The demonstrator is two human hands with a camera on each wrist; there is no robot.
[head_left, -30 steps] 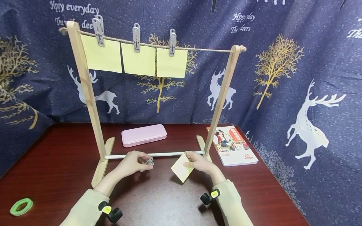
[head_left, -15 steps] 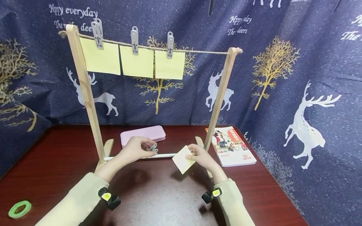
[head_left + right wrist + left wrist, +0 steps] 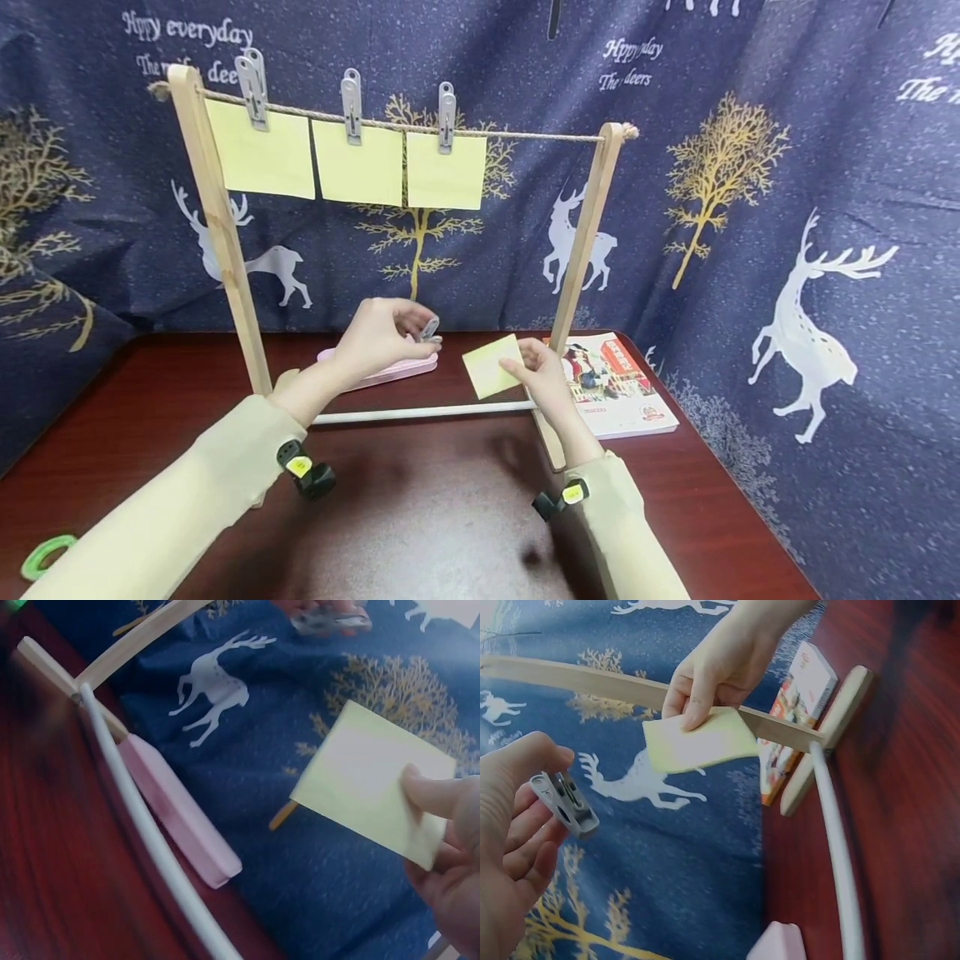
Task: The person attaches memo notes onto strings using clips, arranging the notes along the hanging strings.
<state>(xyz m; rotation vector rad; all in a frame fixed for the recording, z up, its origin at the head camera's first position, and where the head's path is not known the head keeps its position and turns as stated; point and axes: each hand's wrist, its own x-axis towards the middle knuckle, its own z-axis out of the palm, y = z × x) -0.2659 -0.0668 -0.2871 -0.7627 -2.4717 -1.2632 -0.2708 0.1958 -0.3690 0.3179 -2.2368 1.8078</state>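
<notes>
My left hand (image 3: 378, 337) pinches a grey clothespin (image 3: 564, 802) between thumb and fingers, raised above the table. To its right, my right hand (image 3: 546, 379) holds a yellow sticky note (image 3: 492, 367) by its right side, thumb on the near face; the right wrist view shows the note's blank face (image 3: 375, 780). Above both hands a twine line (image 3: 540, 136) runs between two wooden posts. From its left and middle part hang three yellow notes, the rightmost note (image 3: 446, 172) among them, each under a grey clothespin such as the middle one (image 3: 352, 108).
A white rod (image 3: 427, 412) joins the frame's feet low down. Behind it lies a pink case (image 3: 397, 372), partly hidden by my left hand. A booklet (image 3: 622, 387) lies behind the right post (image 3: 588, 237). A green ring (image 3: 47, 557) sits at the table's left front.
Both hands have risen from near the tabletop, the left moving up and slightly right with its clothespin. The note in my right hand has gone up and turned to a flatter angle.
</notes>
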